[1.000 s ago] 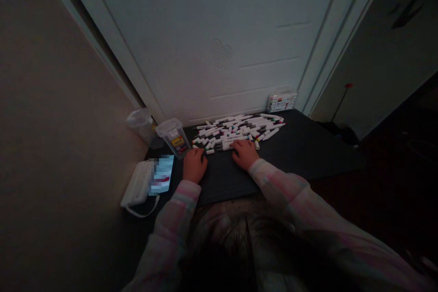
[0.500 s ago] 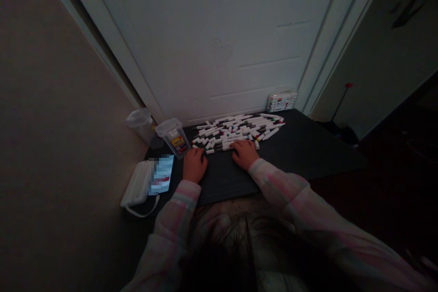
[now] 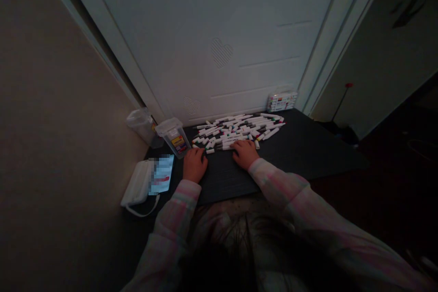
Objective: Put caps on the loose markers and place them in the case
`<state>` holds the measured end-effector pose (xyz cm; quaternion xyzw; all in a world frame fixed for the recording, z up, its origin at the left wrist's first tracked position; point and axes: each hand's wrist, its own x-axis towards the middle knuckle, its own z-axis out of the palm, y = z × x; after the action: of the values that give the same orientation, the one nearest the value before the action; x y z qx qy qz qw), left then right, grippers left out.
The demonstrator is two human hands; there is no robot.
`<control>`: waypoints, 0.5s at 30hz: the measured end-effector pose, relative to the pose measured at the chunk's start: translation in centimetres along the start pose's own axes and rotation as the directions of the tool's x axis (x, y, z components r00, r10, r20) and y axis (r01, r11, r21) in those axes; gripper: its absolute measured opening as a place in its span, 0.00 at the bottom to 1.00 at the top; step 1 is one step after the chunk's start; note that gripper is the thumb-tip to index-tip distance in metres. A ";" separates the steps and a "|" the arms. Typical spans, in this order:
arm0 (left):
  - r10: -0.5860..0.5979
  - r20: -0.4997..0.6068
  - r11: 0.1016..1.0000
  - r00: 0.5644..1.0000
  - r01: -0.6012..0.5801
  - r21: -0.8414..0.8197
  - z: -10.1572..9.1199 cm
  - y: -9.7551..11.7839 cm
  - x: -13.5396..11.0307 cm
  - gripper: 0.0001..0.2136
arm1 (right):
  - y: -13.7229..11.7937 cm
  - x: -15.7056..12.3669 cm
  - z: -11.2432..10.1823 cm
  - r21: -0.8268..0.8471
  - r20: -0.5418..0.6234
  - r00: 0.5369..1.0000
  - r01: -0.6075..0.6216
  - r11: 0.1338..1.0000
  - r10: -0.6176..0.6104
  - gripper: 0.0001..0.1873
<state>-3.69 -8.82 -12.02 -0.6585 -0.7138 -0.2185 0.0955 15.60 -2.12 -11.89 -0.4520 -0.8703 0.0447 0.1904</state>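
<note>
A loose heap of white markers [image 3: 246,124] with coloured ends is spread over the dark tabletop [image 3: 229,178] in front of me. My right hand [image 3: 245,154] rests palm down at the near edge of the heap, its fingertips touching or just beside a few markers. Palm down too, my left hand [image 3: 195,164] lies by the foot of a clear plastic container [image 3: 175,138] that has a yellow and red label. Both hands have their fingers laid out and seem to hold nothing; what is under the palms is hidden.
Behind the labelled container stands a second clear container [image 3: 145,125]. At left lie a phone with a lit screen [image 3: 166,173] and a white case with a strap [image 3: 138,185]. A boxed marker set [image 3: 282,101] stands at the back right, against the white door [image 3: 171,32].
</note>
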 end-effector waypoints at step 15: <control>0.006 0.005 1.000 1.000 -0.006 0.004 -0.1 0.1 0.0 0.14 | 0.0 0.0 0.0 0.008 0.001 1.000 0.000 1.000 0.000 0.18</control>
<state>-3.65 -8.82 -11.92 -0.6609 -0.7126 -0.2150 0.0958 15.62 -2.09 -11.88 -0.4513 -0.8702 0.0485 0.1916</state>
